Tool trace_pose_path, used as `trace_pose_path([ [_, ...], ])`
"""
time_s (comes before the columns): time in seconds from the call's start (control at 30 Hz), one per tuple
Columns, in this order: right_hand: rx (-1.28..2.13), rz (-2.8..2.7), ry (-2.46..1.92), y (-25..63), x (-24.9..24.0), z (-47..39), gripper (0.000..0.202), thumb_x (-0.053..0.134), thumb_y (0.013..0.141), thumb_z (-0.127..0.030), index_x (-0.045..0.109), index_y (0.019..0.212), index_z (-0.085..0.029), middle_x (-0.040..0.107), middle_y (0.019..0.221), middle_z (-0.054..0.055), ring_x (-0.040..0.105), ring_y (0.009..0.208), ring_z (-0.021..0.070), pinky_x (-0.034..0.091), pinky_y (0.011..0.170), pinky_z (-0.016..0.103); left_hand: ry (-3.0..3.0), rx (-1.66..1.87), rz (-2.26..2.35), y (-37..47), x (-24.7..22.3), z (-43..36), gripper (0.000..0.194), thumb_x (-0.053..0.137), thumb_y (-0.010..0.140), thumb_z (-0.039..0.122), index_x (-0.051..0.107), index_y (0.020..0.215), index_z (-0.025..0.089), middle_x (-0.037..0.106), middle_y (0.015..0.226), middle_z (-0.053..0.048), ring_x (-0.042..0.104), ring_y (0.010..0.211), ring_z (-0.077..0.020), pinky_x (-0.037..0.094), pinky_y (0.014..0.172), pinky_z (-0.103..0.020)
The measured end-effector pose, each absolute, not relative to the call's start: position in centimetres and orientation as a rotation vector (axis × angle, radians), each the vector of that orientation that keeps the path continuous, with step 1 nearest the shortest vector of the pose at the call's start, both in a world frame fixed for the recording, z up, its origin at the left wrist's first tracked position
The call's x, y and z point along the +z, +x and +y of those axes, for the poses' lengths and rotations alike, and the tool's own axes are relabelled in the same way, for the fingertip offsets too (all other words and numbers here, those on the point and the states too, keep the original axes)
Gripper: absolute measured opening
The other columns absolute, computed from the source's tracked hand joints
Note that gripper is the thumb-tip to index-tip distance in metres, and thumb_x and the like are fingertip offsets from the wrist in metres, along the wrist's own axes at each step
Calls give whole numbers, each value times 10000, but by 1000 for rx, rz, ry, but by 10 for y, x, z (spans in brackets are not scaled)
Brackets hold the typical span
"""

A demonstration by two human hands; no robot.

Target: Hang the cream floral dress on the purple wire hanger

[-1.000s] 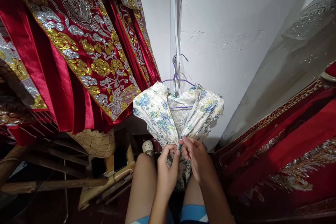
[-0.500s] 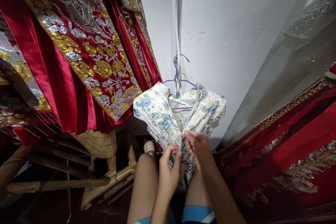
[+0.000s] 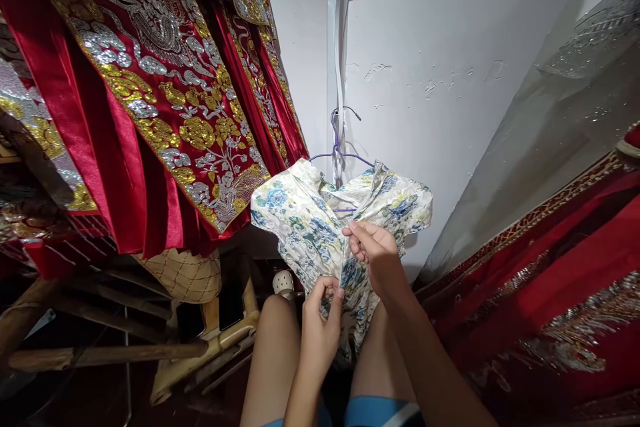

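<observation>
A white garment with blue and yellow flowers hangs on a thin purple hanger against the wall. My right hand pinches the front edge of the garment just below the neckline. Lower down, my left hand grips the same edge between thumb and forefinger. The edge runs taut and nearly vertical between the two hands. Above my right hand, the neckline forms a small gap where the hanger's lower bar shows.
Red costumes with gold and silver sequins hang at the left. Below them stands a bamboo chair. Red embroidered cloth and clear plastic sheeting are at the right. My knees flank the garment's lower part.
My right hand has moved up along the garment's front edge, and the neck opening has become smaller. My left hand has stayed nearly in place.
</observation>
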State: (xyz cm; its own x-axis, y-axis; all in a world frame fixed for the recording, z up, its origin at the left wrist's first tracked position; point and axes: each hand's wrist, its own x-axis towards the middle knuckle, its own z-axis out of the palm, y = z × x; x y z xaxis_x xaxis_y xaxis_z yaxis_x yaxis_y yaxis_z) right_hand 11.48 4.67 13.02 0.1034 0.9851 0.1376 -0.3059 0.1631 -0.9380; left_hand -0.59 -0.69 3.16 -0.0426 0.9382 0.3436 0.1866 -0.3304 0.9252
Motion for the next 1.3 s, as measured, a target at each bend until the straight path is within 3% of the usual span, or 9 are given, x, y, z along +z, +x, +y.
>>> trace_pose_path([
  [0.43,1055,-1056,-774,123,179,95,301,779,743,-423,716,707,-131,596,554,-15,381,442,44,291,436,206,1556,1369,1211,-1,29,6,257,556,945,435,585,867,192,558,761,-10,544,765,-188,414,724,-267],
  [0.73,943,-1026,-737,134,197,102,231,728,789,-364,714,726,-142,568,563,-30,377,445,41,270,414,195,1535,1307,1178,11,8,5,263,564,937,423,578,831,183,546,705,0,530,682,-166,419,653,-254],
  [0.83,941,-1069,-718,134,196,100,233,722,810,-367,721,754,-141,572,567,-30,385,446,42,275,423,195,1566,1281,1198,10,8,11,260,572,937,416,588,825,182,575,739,-10,554,726,-175,434,694,-262],
  [1.0,918,-1111,-713,132,191,93,221,691,825,-362,718,784,-147,567,554,-37,386,447,53,276,442,211,1807,1238,1073,-5,70,36,253,533,980,373,667,877,185,663,818,-29,622,811,-191,460,764,-280],
  [1.07,924,-1136,-720,131,191,90,206,683,824,-347,710,770,-150,568,545,-34,389,448,59,268,443,213,1877,1453,1050,-9,111,52,206,552,981,338,671,1063,192,675,825,-17,621,783,-172,474,774,-283],
  [1.17,929,-1183,-722,130,193,88,172,672,816,-312,689,745,-156,559,523,-35,395,449,68,268,448,216,2050,1742,1006,-11,169,79,350,546,994,299,578,1327,198,675,885,-21,614,779,-158,482,771,-290],
  [1.3,840,-1220,-718,127,189,95,169,662,813,-307,639,710,-174,522,517,-47,412,476,81,283,468,223,2524,1667,1010,-8,211,103,163,553,987,259,675,958,155,684,885,-37,613,828,-173,452,773,-300],
])
